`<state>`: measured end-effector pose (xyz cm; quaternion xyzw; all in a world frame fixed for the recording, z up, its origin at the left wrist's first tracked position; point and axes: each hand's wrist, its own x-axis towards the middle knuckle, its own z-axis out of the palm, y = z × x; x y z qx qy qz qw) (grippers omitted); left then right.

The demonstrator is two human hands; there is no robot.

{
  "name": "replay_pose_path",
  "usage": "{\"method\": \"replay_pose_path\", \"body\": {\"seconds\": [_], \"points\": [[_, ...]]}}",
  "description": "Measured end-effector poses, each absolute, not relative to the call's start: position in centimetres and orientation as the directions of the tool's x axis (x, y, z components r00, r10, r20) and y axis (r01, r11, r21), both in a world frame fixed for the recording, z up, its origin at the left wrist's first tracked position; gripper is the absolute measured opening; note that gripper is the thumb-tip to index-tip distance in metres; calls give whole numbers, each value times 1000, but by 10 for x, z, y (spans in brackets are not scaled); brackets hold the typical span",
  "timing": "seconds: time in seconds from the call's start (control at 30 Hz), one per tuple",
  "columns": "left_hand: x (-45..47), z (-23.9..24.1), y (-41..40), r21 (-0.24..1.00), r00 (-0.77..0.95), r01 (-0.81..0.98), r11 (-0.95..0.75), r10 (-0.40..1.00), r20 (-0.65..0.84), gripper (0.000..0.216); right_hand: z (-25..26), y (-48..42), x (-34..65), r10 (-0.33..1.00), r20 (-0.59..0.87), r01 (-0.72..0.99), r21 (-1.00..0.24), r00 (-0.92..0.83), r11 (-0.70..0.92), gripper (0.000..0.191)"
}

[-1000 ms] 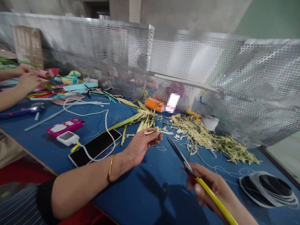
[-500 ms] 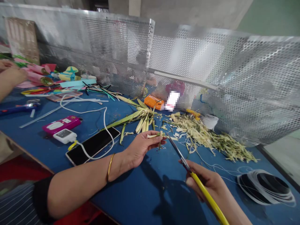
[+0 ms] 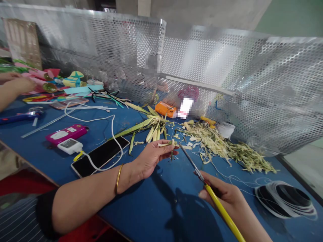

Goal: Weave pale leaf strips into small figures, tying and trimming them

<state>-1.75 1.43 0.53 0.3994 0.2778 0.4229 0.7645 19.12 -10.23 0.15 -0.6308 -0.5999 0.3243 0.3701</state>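
My left hand (image 3: 151, 158) pinches a small folded piece of palm leaf (image 3: 168, 144) above the blue table (image 3: 156, 208), a gold bangle on its wrist. My right hand (image 3: 222, 196) grips yellow-handled scissors (image 3: 202, 178), whose blade tips reach the leaf piece at my left fingertips. Behind the hands lie a bundle of pale green palm leaves (image 3: 148, 126) and a heap of leaf trimmings (image 3: 227, 148).
A phone (image 3: 101, 156) on a white cable, a white charger (image 3: 68, 146) and a pink power bank (image 3: 67, 132) lie at left. A wire coil (image 3: 285, 200) sits at right. A perforated metal screen (image 3: 227, 74) backs the table. Another person's hands (image 3: 15, 85) work among coloured paper far left.
The scissors have moved up and left until the blade tips meet the leaf piece. My left hand has stayed nearly in place, still pinching it.
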Motion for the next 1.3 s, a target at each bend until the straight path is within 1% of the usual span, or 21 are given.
{"method": "replay_pose_path", "body": {"seconds": [0.17,0.33,0.4,0.47,0.57,0.67,0.73,0.83,1.0,1.13,1.2,1.3], "points": [[-18,4,15,839,464,-438,322,881,-96,14,0,-105,189,995,30,532,-846,92,-24,45],[-18,3,16,835,415,-442,326,900,-132,16,-2,-104,191,973,116,533,-846,199,-9,47],[-18,3,16,837,388,-444,322,910,-144,16,-1,-103,194,978,126,564,-826,169,9,47],[-18,4,16,850,370,-427,308,917,-146,16,0,-103,196,983,131,576,-817,129,33,51],[-19,5,15,895,365,-350,276,920,-141,17,0,-105,195,984,138,595,-802,111,45,61],[-20,6,14,938,359,-262,228,925,-125,18,0,-106,195,987,134,679,-733,88,39,65],[-20,7,13,956,360,-216,200,926,-113,17,1,-106,196,985,149,726,-687,86,40,65],[-20,10,12,976,386,-150,158,918,-89,14,2,-106,198,985,155,752,-658,81,41,64],[-21,10,12,995,426,-42,93,902,-67,11,3,-106,198,990,137,719,-691,35,71,58],[-21,9,12,997,441,-5,74,895,-64,10,4,-107,197,992,129,705,-704,11,84,53],[-21,10,12,997,451,6,74,890,-69,9,5,-107,197,991,132,710,-697,-3,95,51],[-21,12,12,996,475,51,76,876,-91,9,7,-105,198,992,121,749,-652,-45,114,48]]}}
